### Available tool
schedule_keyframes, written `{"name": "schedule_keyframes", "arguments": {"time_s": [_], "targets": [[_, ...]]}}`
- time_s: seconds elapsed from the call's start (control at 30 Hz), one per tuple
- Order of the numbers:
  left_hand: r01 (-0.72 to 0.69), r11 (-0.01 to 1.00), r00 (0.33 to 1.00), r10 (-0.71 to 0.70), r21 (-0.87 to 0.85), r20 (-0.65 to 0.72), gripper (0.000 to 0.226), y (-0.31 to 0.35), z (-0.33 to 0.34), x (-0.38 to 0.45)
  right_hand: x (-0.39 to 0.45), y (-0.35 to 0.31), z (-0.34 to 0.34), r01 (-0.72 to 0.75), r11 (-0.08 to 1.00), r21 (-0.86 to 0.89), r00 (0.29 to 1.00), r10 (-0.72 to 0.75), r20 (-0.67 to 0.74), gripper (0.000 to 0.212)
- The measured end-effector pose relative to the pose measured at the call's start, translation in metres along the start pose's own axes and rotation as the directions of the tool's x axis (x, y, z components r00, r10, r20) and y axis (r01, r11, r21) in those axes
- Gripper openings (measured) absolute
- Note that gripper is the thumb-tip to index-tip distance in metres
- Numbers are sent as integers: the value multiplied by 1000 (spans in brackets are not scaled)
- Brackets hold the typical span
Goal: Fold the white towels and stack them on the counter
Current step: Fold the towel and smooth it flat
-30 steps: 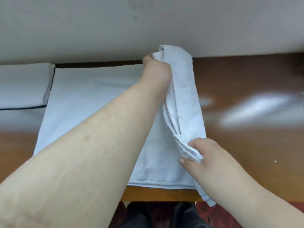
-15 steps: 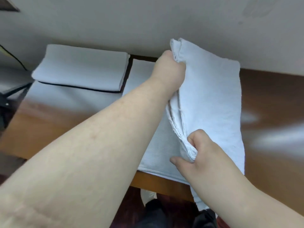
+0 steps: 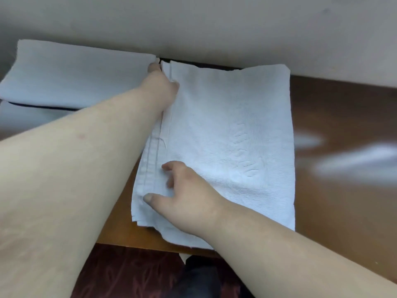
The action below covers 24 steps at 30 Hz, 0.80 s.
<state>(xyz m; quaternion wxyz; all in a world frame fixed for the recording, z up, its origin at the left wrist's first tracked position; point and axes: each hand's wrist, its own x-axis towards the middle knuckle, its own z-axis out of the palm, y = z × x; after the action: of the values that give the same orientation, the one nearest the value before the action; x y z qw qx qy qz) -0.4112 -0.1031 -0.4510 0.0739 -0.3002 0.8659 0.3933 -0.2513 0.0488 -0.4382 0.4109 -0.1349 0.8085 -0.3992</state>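
White terry towel (image 3: 225, 147), folded to a rectangle, lies flat on glossy brown wooden tabletop (image 3: 343, 190), near edge hanging slightly over the front; faint embossed lettering on its weave. Left hand (image 3: 165, 87) at far left corner, fingers curled on the hemmed edge. Right hand (image 3: 184, 196) rests on near left part, fingers spread loose, pressing layered edges. Folded towel stack (image 3: 75, 76) just beside on the left, against the wall

A white towel (image 3: 225, 143), folded in half with layered edges at its left side, is spread flat at centre frame on the counter (image 3: 343, 190). Folded white towels (image 3: 75, 76) are stacked at upper left.
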Motion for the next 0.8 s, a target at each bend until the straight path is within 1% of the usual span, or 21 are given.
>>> {"name": "schedule_keyframes", "arguments": {"time_s": [0.03,0.07,0.1,0.13,0.17,0.2,0.23,0.27,0.3,0.33,0.37,0.4,0.43,0.47,0.57,0.67,0.73,0.8], "targets": [[-4,999,1000,4,-52,-13,71,1,5,-2,-2,3,-5,15,1000,2,999,-15,41,74],[-33,998,999,30,-51,-44,82,1,10,-6,-2,6,-15,37,999,-3,997,-37,63,71],[-79,997,993,80,23,-85,89,0,12,-16,-1,8,-29,58,998,-24,998,-57,40,62],[-147,978,976,167,145,-141,88,-2,14,-28,4,11,-47,85,995,-51,995,-87,-52,50],[-227,938,943,279,260,-183,81,-5,18,-44,13,15,-69,109,990,-94,972,-125,-197,37],[-304,899,912,370,315,-178,68,-8,24,-61,23,19,-94,118,980,-159,925,-167,-342,30],[-359,875,903,414,325,-117,56,-11,33,-82,32,22,-118,109,962,-248,868,-214,-448,30],[-395,860,904,427,322,-32,47,-13,44,-104,42,26,-141,91,925,-369,834,-273,-479,35],[-413,844,905,422,341,53,45,-15,57,-127,52,34,-160,60,857,-512,846,-316,-429,40],[-422,810,904,410,407,122,47,-17,70,-147,61,44,-173,24,766,-643,886,-314,-341,43],[-428,756,901,400,496,168,50,-17,82,-162,66,55,-181,-2,673,-739,926,-278,-256,47],[-429,704,899,395,566,190,53,-18,92,-172,68,66,-185,-15,612,-791,949,-240,-204,50],[-424,672,900,384,607,204,56,-17,98,-177,67,77,-186,-24,590,-807,956,-222,-191,53],[-419,662,904,364,621,222,58,-14,101,-180,62,85,-185,-37,592,-805,954,-218,-205,56],[-417,656,909,292,629,298,62,0,110,-185,36,108,-180,-153,645,-749,929,-164,-331,64],[-464,583,884,255,668,392,61,17,122,-192,-9,128,-176,-301,670,-679,889,-60,-454,73],[-484,545,871,228,685,435,64,26,130,-195,-42,141,-173,-368,649,-666,875,0,-484,80],[-505,538,856,212,675,471,71,31,138,-200,-72,153,-170,-417,636,-649,864,56,-501,84]]}}
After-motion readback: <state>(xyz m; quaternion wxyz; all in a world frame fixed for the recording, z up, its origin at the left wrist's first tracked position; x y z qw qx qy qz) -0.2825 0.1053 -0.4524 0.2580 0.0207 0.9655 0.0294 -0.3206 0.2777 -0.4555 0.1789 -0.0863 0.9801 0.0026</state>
